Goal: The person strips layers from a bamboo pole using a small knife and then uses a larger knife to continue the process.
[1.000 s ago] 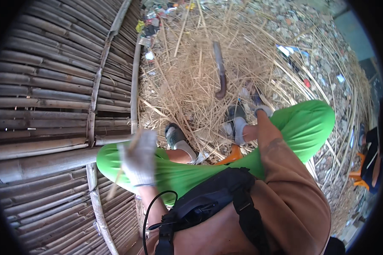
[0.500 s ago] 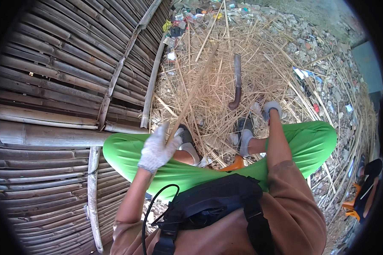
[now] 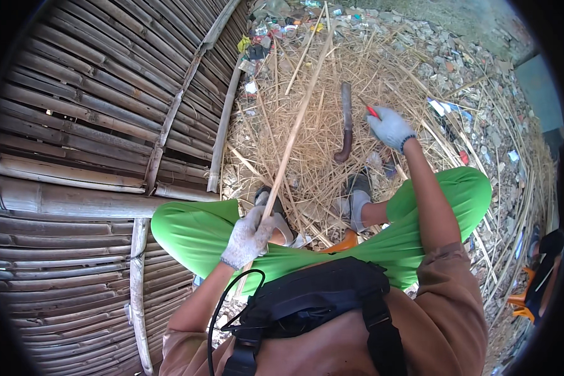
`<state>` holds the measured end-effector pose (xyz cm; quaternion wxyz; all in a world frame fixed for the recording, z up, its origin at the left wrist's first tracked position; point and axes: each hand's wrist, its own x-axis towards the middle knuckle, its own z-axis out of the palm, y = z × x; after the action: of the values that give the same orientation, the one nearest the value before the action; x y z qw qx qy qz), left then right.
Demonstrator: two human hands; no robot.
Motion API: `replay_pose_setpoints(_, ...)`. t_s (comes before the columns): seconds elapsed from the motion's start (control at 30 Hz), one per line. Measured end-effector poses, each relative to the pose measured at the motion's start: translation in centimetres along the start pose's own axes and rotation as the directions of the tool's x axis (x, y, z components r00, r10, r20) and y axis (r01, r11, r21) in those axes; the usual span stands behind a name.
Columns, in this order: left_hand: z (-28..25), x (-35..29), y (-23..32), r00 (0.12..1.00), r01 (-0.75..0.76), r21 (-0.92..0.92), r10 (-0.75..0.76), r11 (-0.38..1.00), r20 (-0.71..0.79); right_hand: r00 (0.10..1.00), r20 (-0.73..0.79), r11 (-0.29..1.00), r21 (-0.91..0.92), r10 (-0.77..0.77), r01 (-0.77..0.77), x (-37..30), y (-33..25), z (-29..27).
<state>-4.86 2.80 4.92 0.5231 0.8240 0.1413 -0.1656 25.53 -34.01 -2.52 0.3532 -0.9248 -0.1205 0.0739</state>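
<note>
Left hand (image 3: 249,237), in a knit glove, closed in a fist round the near end of a cane (image 3: 297,122): thin, straight, pale yellow, smooth, running up and away over the straw (image 3: 313,135) to the far rubble. Grip sits just above the left knee of the green trousers (image 3: 194,232).

Right hand (image 3: 390,127), same kind of glove, stretched forward, fingers curled on a small red item (image 3: 372,112); too little shows to say what, and pinch or fuller grasp cannot be told. Hand just right of a knife (image 3: 344,122): long, dark, curved, hooked lower end, lying flat on the straw, not touched.

Straw: dry, tangled, thin slivers, matted thick in front of the feet; shoes (image 3: 357,200) half sunk in it. An orange piece (image 3: 348,240) shows between the legs.

Left edge: bamboo wall (image 3: 94,125), split grey-brown slats, ribbed, weathered, with round poles laid across. One loose pole (image 3: 222,131) marks the wall's foot against the straw.

Far edge: grey rubble (image 3: 432,44) and mixed litter. Right edge: more loose canes (image 3: 514,207) fanned over stones. Open room only on the straw between wall and right-hand canes
</note>
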Motion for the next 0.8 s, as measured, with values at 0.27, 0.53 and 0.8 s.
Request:
replay_pose_setpoints(0.27,2.6,0.4,-0.7,0.947,0.191,-0.289,-0.098,0.938,0.307,0.924,0.276,0.570,0.728,0.265,-0.381,-4.0,-4.6,10.3)
replay_pose_setpoints(0.53,3.9,4.1,-1.2,0.856,0.270,-0.573,0.080,0.774,0.511,0.947,0.282,0.301,0.899,0.156,-0.317,-3.9,-5.6,10.7)
replay_pose_setpoints(0.8,7.0,10.8,1.0,0.998,-0.034,-0.477,0.004,0.878,-0.063,0.951,0.219,0.350,0.892,0.221,-0.286,-5.3,-9.8,10.5)
